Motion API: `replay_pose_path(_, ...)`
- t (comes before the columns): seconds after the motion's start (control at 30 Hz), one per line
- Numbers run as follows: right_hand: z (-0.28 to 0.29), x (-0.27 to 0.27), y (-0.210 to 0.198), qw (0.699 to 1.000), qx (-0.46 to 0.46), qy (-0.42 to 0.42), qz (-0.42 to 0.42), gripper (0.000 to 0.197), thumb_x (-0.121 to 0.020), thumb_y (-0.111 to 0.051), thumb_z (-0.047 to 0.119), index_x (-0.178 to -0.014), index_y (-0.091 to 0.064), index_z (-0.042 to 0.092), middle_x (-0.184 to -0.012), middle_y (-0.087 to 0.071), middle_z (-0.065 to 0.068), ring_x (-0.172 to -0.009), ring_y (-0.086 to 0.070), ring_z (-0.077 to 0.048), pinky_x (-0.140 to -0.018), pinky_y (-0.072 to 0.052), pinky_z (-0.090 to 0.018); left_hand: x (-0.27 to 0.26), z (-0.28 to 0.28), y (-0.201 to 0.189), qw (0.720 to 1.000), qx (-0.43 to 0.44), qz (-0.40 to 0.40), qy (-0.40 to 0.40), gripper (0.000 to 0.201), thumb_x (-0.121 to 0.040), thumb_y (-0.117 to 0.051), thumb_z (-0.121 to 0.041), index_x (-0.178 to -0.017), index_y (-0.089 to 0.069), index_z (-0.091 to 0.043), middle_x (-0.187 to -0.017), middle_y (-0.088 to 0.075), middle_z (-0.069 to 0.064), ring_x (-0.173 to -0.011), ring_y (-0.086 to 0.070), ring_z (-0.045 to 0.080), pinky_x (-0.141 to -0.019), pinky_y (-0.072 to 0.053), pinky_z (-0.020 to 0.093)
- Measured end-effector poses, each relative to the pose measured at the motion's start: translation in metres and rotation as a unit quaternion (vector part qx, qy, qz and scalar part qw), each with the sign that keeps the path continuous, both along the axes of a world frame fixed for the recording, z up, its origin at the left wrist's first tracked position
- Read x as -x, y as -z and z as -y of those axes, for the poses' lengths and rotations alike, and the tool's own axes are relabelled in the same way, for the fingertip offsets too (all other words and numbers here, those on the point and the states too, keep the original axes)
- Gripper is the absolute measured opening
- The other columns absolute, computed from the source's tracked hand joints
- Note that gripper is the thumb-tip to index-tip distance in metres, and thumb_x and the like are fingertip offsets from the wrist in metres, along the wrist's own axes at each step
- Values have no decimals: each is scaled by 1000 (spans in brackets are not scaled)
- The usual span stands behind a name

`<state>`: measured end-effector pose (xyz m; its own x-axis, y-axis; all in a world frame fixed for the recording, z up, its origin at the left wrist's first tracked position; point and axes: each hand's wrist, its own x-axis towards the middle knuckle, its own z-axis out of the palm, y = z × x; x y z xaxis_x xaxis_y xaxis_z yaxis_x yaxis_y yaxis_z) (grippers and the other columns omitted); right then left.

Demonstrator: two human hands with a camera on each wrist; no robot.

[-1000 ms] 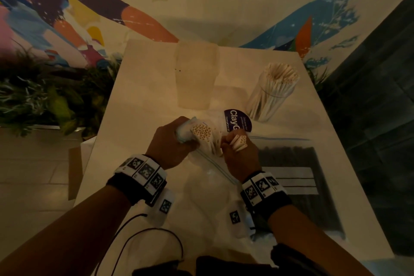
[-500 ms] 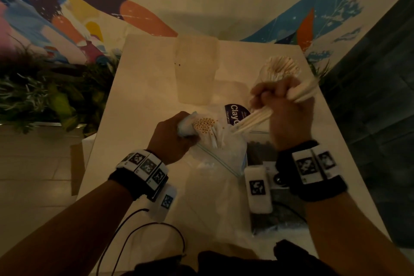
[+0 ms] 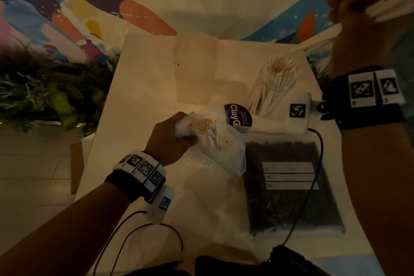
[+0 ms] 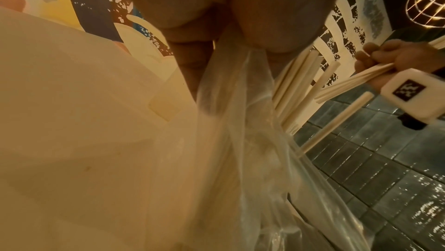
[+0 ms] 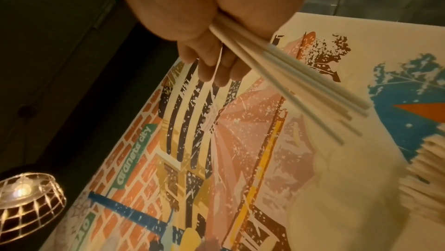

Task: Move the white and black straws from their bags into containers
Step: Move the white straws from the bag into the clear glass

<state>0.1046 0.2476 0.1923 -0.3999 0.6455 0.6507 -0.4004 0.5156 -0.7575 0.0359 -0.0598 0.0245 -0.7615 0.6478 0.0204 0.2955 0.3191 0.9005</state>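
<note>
On the table (image 3: 139, 87), container (image 3: 272, 94) holds white straws (image 3: 280, 69).

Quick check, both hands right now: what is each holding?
Left hand: closed, gripping the clear bag of white straws.
Right hand: closed around a bunch of white straws, raised.

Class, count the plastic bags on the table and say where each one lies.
2. The clear bag of white straws is at the centre, gripped by the left hand. The bag of black straws lies flat to its right. None seems hidden.
</note>
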Motion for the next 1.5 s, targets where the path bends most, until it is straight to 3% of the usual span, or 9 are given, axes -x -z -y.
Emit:
replay_pose_path(0.17, -15, 22, 14, 998, 18, 40, 46, 8, -76, -54, 1, -77, -61, 5, -86, -66, -17, -75, -61, -20, -69, -50, -29, -1, -2, -4, 1000, -4, 25, -13, 37, -71, -75, -24, -104, -60, -31, -100, -66, 4, -98, -62, 28, -83, -50, 40)
replay_pose_path(0.33, -34, 41, 48, 986, 54, 51, 148, 19, -73, -51, 2, -65, -61, 16, -66, -62, -3, -63, -61, -10, -67, -51, -29, -1, -2, -5, 1000, 2, 14, -20, 36, -66, -69, -33, -101, -64, -26, -97, -68, 3, -91, -62, 23, -78, -51, 41)
replay_pose_path(0.6, -46, 38, 70, 959, 8, 203, 196, 43, -81, -56, 37, -111, -62, 6, -96, -64, 0, -85, -57, -7, -70, -41, -5, 1, 0, -3, 1000, 10, 4, -26, 35, -65, -69, -33, -100, -63, -27, -93, -68, 0, -88, -63, 21, -74, -50, 35)
replay_pose_path(0.83, -52, 41, 91, 849, 19, 210, 484, 83, -83, -30, 73, -138, -40, 12, -137, -48, -16, -123, -48, -34, -103, -39, -43, 3, -2, -4, 999, 5, 24, -44, 34, -73, -79, -16, -101, -63, -27, -96, -68, 2, -92, -64, 24, -78, -50, 38)
replay_pose_path(1.03, -53, 43, 81, 945, -72, 244, 204, 90, -83, -54, 62, -146, -23, 6, -151, -30, -12, -137, -34, -22, -110, -35, -38, 0, 2, -1, 999, 13, 22, -34, 28, -65, -73, -32, -91, -62, -36, -89, -70, -2, -83, -65, 16, -71, -52, 38)
replay_pose_path(1.13, -50, 48, 80, 928, -117, 208, 286, 77, -89, -55, 48, -147, -23, 7, -151, -28, -14, -139, -31, -26, -112, -31, -33, -1, 2, -1, 999, 12, 9, -35, 31, -64, -72, -32, -94, -64, -30, -90, -70, -2, -84, -65, 16, -72, -53, 39)
replay_pose_path(1.27, -57, 53, 95, 817, -107, 157, 545, 87, -81, -53, 65, -147, -20, 20, -152, -27, -15, -138, -29, -36, -111, -27, -53, -1, 0, -2, 999, 16, -2, -28, 35, -64, -71, -33, -98, -65, -26, -92, -70, 0, -86, -65, 18, -73, -52, 38)
replay_pose_path(1.4, -55, 56, 89, 904, -124, 202, 357, 101, -74, -59, 66, -150, -10, 20, -157, -15, -12, -142, -21, -31, -110, -31, -52, 0, 1, -2, 999, 22, -1, -33, 33, -64, -70, -32, -96, -62, -32, -90, -68, -6, -87, -64, 14, -75, -52, 34)
replay_pose_path(1.5, -43, 59, 81, 908, -206, 236, 278, 83, -87, -49, 59, -150, -16, 17, -157, -13, -17, -145, -14, -31, -116, -24, -44, 1, 1, -1, 999, 23, -2, -25, 33, -65, -70, -32, -96, -60, -36, -90, -67, -7, -88, -63, 15, -77, -52, 35)
